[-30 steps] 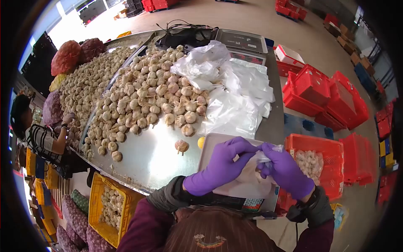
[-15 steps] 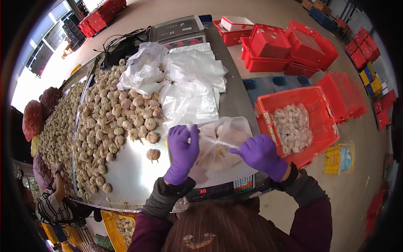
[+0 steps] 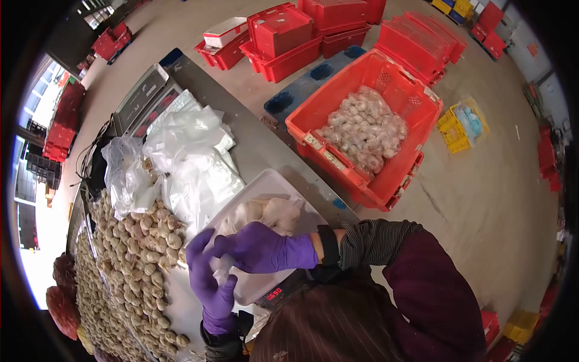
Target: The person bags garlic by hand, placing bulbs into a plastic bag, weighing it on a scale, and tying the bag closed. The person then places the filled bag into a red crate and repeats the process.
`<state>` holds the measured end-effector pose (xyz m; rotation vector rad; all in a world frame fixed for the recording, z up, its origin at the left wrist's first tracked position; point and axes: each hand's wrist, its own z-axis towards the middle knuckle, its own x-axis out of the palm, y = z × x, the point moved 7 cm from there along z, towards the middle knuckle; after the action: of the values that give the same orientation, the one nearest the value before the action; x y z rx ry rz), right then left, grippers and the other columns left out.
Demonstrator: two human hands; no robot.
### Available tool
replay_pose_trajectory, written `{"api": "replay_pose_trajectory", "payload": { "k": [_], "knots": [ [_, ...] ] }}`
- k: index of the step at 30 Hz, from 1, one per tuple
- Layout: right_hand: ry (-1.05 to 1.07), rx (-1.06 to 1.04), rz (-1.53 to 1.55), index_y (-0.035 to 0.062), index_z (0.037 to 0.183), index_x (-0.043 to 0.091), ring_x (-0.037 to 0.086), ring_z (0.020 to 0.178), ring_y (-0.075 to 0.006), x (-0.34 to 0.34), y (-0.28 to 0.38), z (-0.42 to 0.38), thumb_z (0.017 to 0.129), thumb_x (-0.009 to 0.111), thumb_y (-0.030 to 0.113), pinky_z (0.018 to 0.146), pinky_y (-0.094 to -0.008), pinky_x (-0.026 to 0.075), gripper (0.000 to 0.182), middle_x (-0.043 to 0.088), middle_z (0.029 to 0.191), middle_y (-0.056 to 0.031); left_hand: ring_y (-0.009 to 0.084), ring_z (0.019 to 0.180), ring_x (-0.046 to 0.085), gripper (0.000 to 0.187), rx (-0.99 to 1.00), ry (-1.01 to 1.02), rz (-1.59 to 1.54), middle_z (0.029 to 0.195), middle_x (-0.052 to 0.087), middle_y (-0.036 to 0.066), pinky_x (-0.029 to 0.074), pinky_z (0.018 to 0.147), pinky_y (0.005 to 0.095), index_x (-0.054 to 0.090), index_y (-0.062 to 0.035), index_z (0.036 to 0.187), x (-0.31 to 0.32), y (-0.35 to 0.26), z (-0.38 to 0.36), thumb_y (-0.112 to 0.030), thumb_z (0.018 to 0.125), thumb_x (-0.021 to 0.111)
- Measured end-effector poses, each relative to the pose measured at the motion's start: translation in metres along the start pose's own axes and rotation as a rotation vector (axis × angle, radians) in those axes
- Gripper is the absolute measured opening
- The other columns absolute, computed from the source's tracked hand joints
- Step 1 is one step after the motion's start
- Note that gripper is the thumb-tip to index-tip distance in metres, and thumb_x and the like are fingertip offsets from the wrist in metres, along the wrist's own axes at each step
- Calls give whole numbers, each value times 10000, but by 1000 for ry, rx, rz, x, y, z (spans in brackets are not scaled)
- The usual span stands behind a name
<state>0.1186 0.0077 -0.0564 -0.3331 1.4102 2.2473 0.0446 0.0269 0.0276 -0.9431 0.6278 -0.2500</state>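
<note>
Both hands wear purple gloves and meet over the left part of the scale tray (image 3: 309, 218). My left hand (image 3: 211, 286) has its fingers closed on the gathered neck of a clear plastic bag (image 3: 222, 268). Reaching across from the right, my right hand (image 3: 256, 248) is closed against the same neck; its fingertips are partly hidden. The bag's body, with garlic (image 3: 271, 212) inside, rests on the tray behind my hands. Red digits glow on the scale display (image 3: 274, 294). Loose garlic bulbs (image 3: 136, 247) lie left of my hands.
Clear plastic bags (image 3: 190, 148) lie stacked beyond the garlic, near a second scale (image 3: 142, 99). To the right, a red crate (image 3: 410, 148) holds bagged garlic (image 3: 365, 130). More red crates (image 3: 280, 36) stand behind, and a yellow basket (image 3: 452, 130) is on the floor.
The view has swung to the right. My hands, earlier apart pulling the bag's neck, have come together at it, with my right arm now crossing over. The display reading has changed.
</note>
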Motion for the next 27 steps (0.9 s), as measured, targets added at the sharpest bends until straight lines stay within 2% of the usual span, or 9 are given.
{"api": "replay_pose_trajectory", "payload": {
  "k": [3, 5, 7, 10, 13, 17, 19, 23, 27],
  "knots": [
    [-119, 551, 841, 19, 986, 488, 556, 626, -112, 9, -43, -5, 814, 555, 74, 539, -281, 462, 192, 584, 753, -34, 163, 851, 560, 264, -603, 4, -275, 857, 605, 73, 439, 750, 289, 561, 44, 1016, 2, 78, -17, -43, 772, 610],
    [5, 733, 993, 25, 993, 519, 573, 687, -110, -7, -60, -5, 810, 578, 105, 607, -270, 473, 209, 614, 795, -61, 188, 882, 576, 294, -59, 215, 35, 936, 599, 117, 439, 819, 284, 548, 26, 1015, -9, 52, -22, 43, 729, 617],
    [279, -381, 324, 22, 1000, 538, 579, 713, -103, -35, 3, 7, 833, 568, 134, 628, -251, 469, 203, 630, 847, -65, 231, 1070, 501, 462, 80, 159, -38, 1146, 514, 170, 363, 942, 318, 481, 14, 1161, 6, 6, -5, -116, 757, 664],
    [462, 375, 811, 20, 920, 588, 583, 749, -115, -8, -18, 3, 867, 539, 195, 651, -233, 461, 190, 629, 867, -65, 243, 1155, 437, 749, -480, 175, -561, 1289, 422, 181, 316, 987, 362, 329, 8, 1325, 17, 62, -8, -431, 790, 616],
    [335, 703, 1377, 19, 903, 586, 576, 705, -94, 18, -43, 4, 884, 513, 238, 595, -222, 451, 231, 611, 824, -52, 148, 887, 576, 290, -543, -88, -307, 982, 616, 103, 440, 817, 282, 581, 32, 1075, 4, 84, -28, -61, 803, 623],
    [269, 674, 913, 39, 834, 586, 573, 661, -128, 1, -61, 1, 855, 548, 236, 569, -256, 457, 202, 580, 734, -20, 137, 684, 543, 152, 40, -133, 273, 792, 568, 65, 453, 675, 251, 589, 66, 897, 3, 37, -26, 107, 752, 569],
    [369, -200, 213, 65, 810, 596, 584, 653, -212, -36, 0, 16, 791, 603, 231, 585, -321, 462, 168, 592, 733, -55, 150, 875, 520, 304, 145, -139, 115, 1001, 534, 116, 421, 809, 281, 494, 43, 1111, 1, 22, -28, 45, 809, 532],
    [-8, -633, -726, 104, 746, 482, 542, 712, -196, -29, 33, 13, 649, 577, 193, 606, -334, 432, 162, 510, 770, -34, 96, 947, 486, 409, -686, 99, -320, 1085, 532, 34, 395, 830, 250, 477, 7, 1195, 5, 147, -53, -299, 927, 439],
    [-190, -426, -700, 98, 879, 512, 522, 696, -191, -39, 26, 5, 674, 558, 197, 578, -302, 434, 232, 480, 807, -47, 74, 734, 550, 248, -709, -116, -440, 812, 619, 22, 420, 699, 203, 635, 25, 921, 23, 105, -16, -189, 871, 521]
  ]
}}
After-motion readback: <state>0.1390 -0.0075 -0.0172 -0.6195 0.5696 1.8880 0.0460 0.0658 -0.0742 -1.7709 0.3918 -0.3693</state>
